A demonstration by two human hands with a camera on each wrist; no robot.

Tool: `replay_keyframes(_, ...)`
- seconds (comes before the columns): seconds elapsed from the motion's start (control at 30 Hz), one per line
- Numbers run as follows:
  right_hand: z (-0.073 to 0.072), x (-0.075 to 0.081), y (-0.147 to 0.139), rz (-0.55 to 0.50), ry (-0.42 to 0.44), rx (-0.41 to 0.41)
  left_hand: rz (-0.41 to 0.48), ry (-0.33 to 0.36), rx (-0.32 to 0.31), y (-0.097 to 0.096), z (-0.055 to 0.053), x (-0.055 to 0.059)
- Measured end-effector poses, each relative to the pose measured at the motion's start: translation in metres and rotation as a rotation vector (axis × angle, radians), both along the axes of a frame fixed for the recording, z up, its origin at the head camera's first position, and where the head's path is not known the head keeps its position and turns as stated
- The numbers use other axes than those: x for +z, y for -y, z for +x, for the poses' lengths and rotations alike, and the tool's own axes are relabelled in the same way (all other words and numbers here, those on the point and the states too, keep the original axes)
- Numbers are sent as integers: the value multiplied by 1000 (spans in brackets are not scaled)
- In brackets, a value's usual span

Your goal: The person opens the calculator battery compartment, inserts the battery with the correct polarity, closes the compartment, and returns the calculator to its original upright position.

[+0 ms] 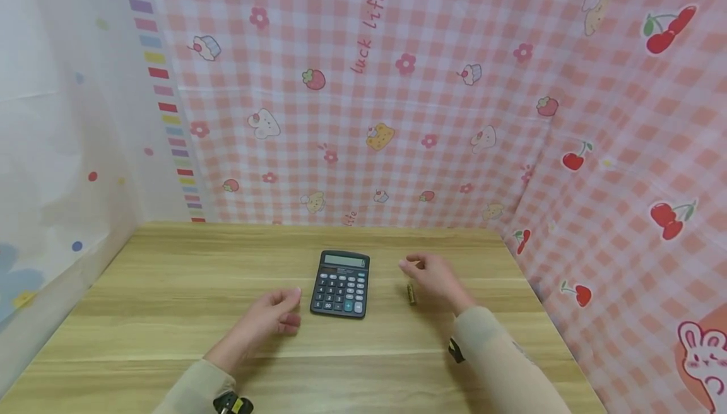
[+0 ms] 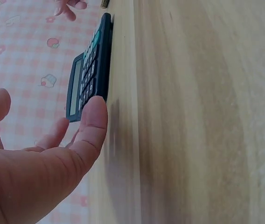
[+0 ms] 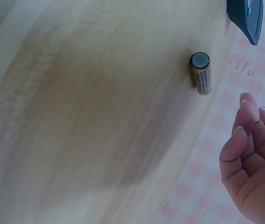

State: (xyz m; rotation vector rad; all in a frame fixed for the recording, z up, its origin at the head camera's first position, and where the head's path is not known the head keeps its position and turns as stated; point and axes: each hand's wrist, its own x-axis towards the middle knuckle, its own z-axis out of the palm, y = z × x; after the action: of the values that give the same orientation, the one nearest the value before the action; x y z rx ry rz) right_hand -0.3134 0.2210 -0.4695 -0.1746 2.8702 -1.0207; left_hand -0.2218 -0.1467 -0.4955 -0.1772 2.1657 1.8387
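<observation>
A black desktop calculator (image 1: 340, 284) lies face up on the wooden table, its grey display strip at the far end. To its left, my left hand (image 1: 267, 318) hovers with loosely bent fingers and nothing in them; in the left wrist view the thumb (image 2: 94, 116) appears close to the calculator's edge, and I cannot tell whether they touch. Right of the calculator, one small gold-and-dark battery (image 1: 411, 294) lies on its side. My right hand (image 1: 437, 277) is above and beside the battery, apart from it, fingers loosely bent and holding nothing in the right wrist view.
The wood-grain table (image 1: 170, 288) reaches back to a pink checked cloth (image 1: 341, 117) with printed figures. More of that cloth hangs along the right side, and a white dotted cloth (image 1: 74, 149) along the left. Both sleeves carry dark wrist devices.
</observation>
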Motion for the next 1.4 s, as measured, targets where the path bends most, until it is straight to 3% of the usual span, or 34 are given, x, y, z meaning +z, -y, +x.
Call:
replay_keyframes(0.3,-6,2,12,34,-20,0,6,23,-6,-5,-3,-5)
replay_keyframes(0.63,-10,7,27,33,4,11,-12,32,-18,-9,0,0)
replay_keyframes(1.4,-25,4,54,-29,57,36,82,64,-26,-15,-5,0)
